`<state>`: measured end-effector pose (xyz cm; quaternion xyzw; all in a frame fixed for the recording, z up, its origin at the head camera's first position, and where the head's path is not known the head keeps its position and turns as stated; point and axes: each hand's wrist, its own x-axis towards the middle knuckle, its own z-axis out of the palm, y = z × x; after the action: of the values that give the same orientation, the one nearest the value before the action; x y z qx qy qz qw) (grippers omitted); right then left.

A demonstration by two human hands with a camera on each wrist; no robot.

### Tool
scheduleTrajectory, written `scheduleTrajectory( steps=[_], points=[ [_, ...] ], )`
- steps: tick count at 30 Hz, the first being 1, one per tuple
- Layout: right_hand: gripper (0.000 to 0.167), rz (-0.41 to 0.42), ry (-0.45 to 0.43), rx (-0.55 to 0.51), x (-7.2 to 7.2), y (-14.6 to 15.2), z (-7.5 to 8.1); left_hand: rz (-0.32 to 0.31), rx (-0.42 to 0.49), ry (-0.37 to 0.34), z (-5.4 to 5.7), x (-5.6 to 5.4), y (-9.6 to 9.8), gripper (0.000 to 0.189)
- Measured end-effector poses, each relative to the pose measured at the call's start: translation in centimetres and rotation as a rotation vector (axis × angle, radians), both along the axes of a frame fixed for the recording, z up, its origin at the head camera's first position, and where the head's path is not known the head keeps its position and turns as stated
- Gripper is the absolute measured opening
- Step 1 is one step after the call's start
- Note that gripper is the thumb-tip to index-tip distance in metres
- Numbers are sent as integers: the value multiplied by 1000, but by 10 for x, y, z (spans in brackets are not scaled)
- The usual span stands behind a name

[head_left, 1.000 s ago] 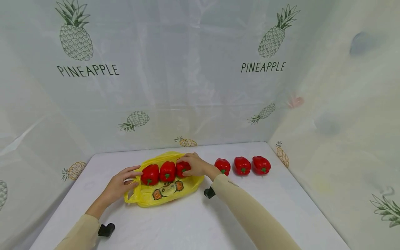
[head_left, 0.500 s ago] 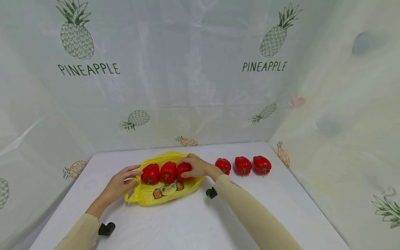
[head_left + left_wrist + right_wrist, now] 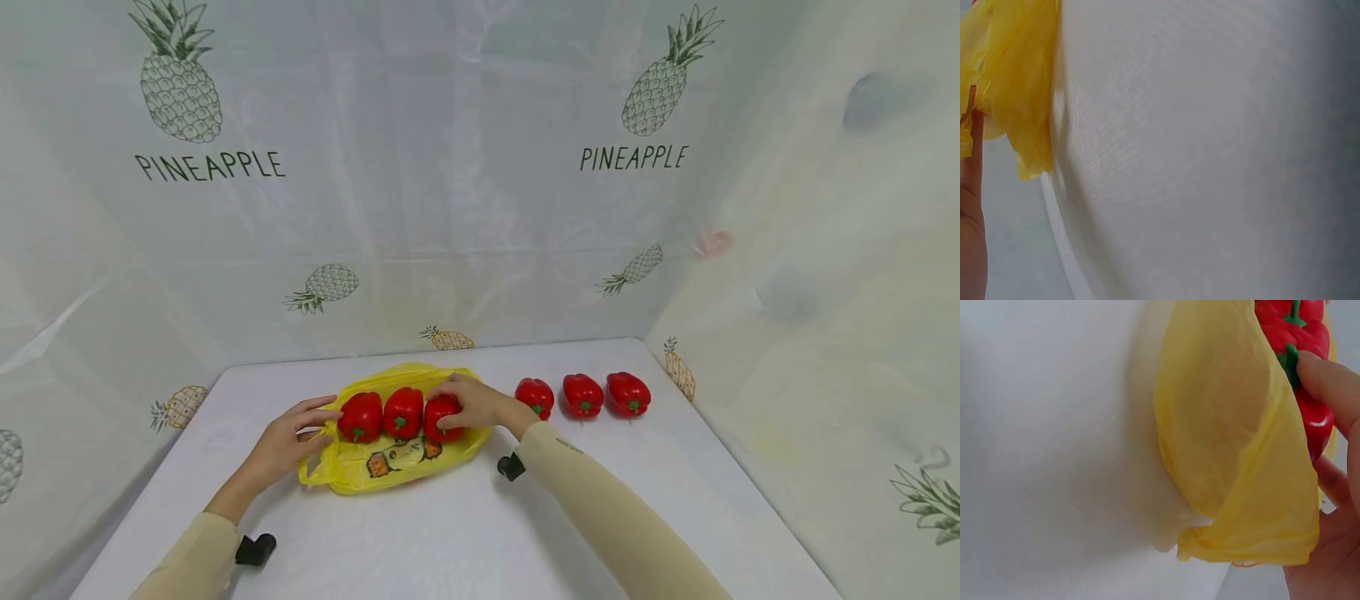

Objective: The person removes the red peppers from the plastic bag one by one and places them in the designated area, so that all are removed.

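Observation:
A yellow plastic bag (image 3: 352,477) lies on the table in the head view, its mouth spread wide around a row of red bell peppers. My right hand (image 3: 474,402) grips the right-hand bell pepper (image 3: 442,421), thumb in front, fingers behind. The right wrist view shows the thumb by that pepper's green stem (image 3: 1289,365). Left of it sit a middle bell pepper (image 3: 403,410) and a left bell pepper (image 3: 361,417). My left hand (image 3: 281,446) holds the bag's left edge between thumb and fingers, one fingertip reaching the left pepper. Most of that hand is outside the left wrist view.
Right of the bag, three more red bell peppers (image 3: 534,397) (image 3: 582,396) (image 3: 627,394) stand in a row on the white table (image 3: 420,542). Plastic sheets printed with pineapples (image 3: 180,98) hang behind and at both sides. The right forearm sleeve (image 3: 600,500) crosses the table's front.
My right hand and the pepper in it have shifted slightly right and toward me. My left hand, the bag and the other peppers stay where they were.

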<state>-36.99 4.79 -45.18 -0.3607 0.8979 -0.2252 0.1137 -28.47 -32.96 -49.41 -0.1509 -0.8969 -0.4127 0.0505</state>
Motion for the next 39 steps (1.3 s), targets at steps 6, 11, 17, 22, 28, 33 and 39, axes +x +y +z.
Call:
scheduleTrajectory(
  steps=[6, 11, 17, 22, 28, 33, 39],
  points=[
    [43, 11, 22, -11, 8, 0, 1, 1, 6, -3, 0, 1, 0, 36],
    [42, 31, 36, -29, 14, 4, 1, -2, 6, 2, -1, 2, 0, 37],
    [42, 72, 58, -108, 19, 14, 12, -5, 5, 7, -3, 2, -1, 37],
    [45, 69, 64, -162, 24, 28, 25, -1, 14, 3, -3, 1, -1, 37],
    [46, 75, 37, -204, 34, 53, 42, -9, 24, 4, -2, 1, -1, 37],
    [47, 65, 46, -199, 38, 74, 51, -6, 24, 0, -1, 0, -2, 36],
    [49, 34, 80, -185, 45, 101, 50, -5, 16, -4, -1, 0, -3, 36]
  ],
)
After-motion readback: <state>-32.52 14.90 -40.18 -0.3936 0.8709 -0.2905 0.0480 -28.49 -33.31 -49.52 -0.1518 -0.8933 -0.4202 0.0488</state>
